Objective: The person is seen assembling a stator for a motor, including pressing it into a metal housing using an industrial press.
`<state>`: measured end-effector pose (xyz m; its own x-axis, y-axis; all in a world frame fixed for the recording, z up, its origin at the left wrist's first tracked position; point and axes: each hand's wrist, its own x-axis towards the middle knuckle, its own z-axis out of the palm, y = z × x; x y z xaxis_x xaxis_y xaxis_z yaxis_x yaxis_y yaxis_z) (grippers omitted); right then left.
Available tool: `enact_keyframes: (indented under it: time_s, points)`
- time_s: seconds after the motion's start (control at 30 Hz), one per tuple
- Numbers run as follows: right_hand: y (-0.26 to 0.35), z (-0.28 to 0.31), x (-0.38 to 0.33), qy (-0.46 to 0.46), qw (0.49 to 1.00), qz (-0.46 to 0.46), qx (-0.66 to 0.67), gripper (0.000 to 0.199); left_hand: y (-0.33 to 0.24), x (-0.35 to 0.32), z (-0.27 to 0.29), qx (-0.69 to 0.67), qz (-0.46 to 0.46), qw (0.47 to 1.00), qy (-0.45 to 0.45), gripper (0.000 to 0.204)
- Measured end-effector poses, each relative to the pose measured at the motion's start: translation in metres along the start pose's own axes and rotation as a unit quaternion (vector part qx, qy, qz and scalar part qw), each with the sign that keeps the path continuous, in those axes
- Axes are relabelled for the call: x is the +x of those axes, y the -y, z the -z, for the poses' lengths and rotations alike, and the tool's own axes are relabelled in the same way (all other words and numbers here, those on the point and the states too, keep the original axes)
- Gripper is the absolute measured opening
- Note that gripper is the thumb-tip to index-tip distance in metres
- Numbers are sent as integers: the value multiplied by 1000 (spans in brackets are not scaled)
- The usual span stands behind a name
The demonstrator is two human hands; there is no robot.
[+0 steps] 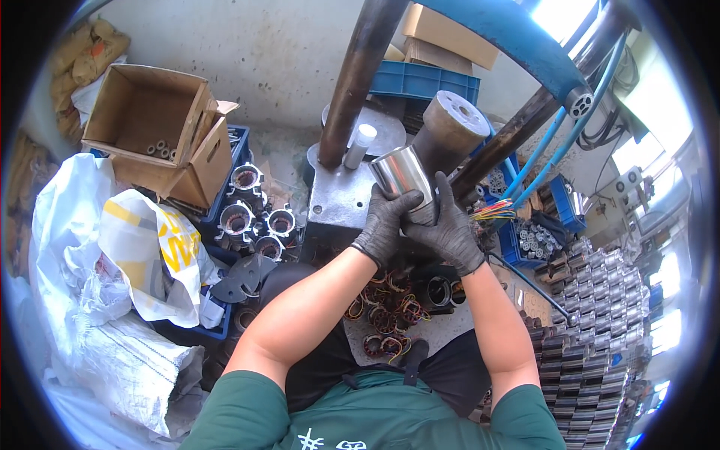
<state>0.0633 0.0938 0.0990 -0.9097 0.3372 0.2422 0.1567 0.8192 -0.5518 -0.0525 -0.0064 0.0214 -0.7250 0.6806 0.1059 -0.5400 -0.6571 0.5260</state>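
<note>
Between my two gloved hands, a shiny metal cylinder is held tilted above the near edge of a press's steel plate. My left hand is closed round its lower left side, thumb across the front. From the right, my right hand grips its lower end, which the gloves hide. Coloured wires stick out beside my right hand; whether they come from the cylinder I cannot tell. Just behind the cylinder is the press's thick round ram. A white-topped metal pin stands upright on the plate.
Steel columns rise on both sides of the press. Wound stators lie below my hands. Motor housings and an open cardboard box are at left. Stacked metal cylinders fill the right. A dark rod slants there.
</note>
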Motion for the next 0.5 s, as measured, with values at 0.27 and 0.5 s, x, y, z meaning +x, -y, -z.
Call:
enact_keyframes:
  time_s: [0.27,0.5]
  points:
    - [-7,-13,-1,-43,990,79,-106,123,-5,3,-3,-18,-37,998,-37,90]
    - [-16,14,8,-3,991,93,-101,111,-8,11,-4,-47,-46,996,53,93]
